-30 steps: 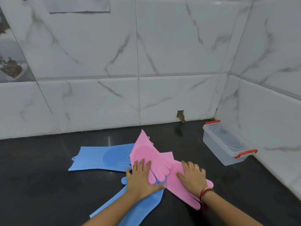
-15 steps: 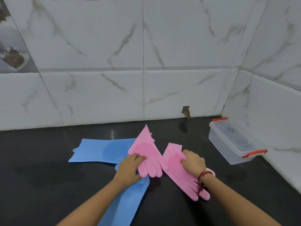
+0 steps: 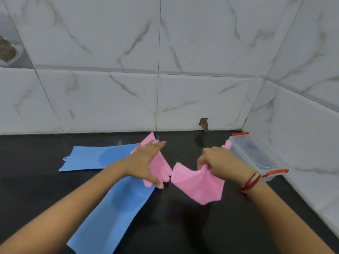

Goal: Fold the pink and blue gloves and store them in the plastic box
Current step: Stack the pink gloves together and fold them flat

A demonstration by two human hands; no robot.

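Gripping one pink glove (image 3: 199, 186) in bunched fingers, the right hand (image 3: 222, 163) is holding it lifted off the black countertop (image 3: 36, 189), just left of the lidded plastic box (image 3: 256, 158) in the far right corner. The left hand (image 3: 145, 160) is lying on the second pink glove (image 3: 161, 168), fingers together, thumb down. Two blue gloves (image 3: 88, 157) are lying flat, left and near.
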